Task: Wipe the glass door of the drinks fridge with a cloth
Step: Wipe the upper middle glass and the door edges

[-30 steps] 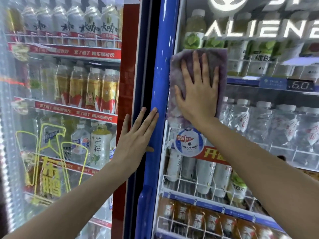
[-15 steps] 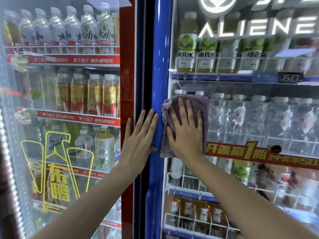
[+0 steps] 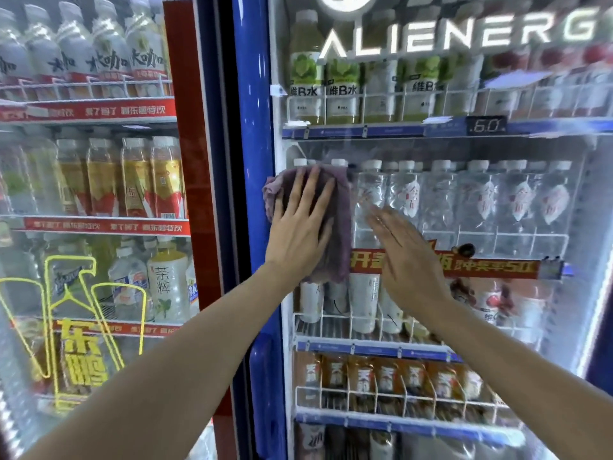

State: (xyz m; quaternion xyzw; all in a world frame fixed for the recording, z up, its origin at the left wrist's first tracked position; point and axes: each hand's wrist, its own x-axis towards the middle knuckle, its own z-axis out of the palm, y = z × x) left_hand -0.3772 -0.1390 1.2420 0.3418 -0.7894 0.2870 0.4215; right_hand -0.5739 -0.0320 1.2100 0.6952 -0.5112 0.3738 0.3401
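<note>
The blue-framed drinks fridge's glass door (image 3: 497,327) fills the right half of the view. A purple cloth (image 3: 340,234) lies flat against the glass near the door's left edge, at the level of the water-bottle shelf. My left hand (image 3: 300,227) presses on it with fingers spread, pinning it to the glass. My right hand (image 3: 404,260) is just right of the cloth, off it, flat and motion-blurred in front of the glass, holding nothing.
The door's blue frame (image 3: 253,161) runs vertically beside the cloth. A second fridge with a red frame (image 3: 195,161) stands to the left, full of bottles. Behind the glass are bottle shelves and a red promo strip (image 3: 481,267).
My right hand slid the cloth down the glass, then let it go and moved right. My left hand left the blue frame and now presses the cloth.
</note>
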